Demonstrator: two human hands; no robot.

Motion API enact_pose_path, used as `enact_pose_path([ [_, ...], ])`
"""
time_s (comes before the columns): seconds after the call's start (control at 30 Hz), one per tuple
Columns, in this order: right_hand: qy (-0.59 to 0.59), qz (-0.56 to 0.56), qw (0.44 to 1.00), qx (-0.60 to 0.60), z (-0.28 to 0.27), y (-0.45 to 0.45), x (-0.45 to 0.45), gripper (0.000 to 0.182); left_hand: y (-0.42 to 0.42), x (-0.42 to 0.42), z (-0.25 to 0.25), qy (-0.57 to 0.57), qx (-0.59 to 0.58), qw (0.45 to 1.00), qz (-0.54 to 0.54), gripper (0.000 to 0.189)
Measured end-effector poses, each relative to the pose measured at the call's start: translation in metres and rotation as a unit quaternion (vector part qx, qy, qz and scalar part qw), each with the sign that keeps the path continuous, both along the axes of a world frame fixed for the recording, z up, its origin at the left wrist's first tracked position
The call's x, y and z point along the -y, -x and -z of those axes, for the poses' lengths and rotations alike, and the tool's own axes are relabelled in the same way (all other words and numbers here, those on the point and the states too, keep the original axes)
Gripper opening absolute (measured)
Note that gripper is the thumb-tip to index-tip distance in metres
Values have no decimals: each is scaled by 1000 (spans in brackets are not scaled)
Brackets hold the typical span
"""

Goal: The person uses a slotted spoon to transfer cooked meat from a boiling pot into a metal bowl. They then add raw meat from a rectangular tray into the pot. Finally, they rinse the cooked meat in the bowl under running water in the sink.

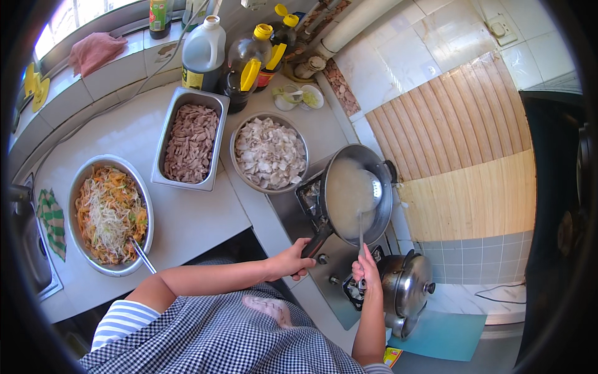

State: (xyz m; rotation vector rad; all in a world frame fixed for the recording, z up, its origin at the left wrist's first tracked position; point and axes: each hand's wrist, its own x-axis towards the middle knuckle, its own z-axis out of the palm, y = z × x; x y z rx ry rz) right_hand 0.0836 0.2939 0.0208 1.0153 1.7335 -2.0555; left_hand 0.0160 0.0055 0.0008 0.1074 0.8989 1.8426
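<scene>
My left hand (pixel 293 260) grips the black handle (pixel 317 240) of a deep metal wok (pixel 386 205). Cloudy pale liquid (pixel 343 196) fills much of the wok, which sits over the stove's left burner. In my right hand (pixel 366 270) is the long handle of a perforated metal skimmer (pixel 375 188). Its round head is at the far side of the wok, partly in the liquid and slightly blurred. Left of the wok stands a round metal bowl (pixel 232 161) heaped with pale sliced pieces (pixel 270 152).
A rectangular steel pan (pixel 158 176) holds cooked meat strips. Farther left, a large bowl (pixel 146 233) of shredded vegetables and noodles has tongs (pixel 142 256) in it. Sauce bottles (pixel 243 65) line the back. A lidded pot (pixel 406 285) stands right of my right hand. A sink (pixel 35 257) lies far left.
</scene>
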Motion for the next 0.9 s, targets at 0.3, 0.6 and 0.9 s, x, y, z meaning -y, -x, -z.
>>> enact_pose_path([
  [0.3, 226, -25, 974, -23, -23, -6, 39, 53, -1, -2, 4, 6, 4, 1000, -4, 63],
  [0.6, 252, -10, 965, -75, -43, -19, 54, 51, -1, -1, 1, 4, 7, 1000, -5, 62],
  [0.9, 124, 17, 986, -110, -56, -22, 47, 54, -1, 0, 0, 3, 4, 1000, -4, 63],
])
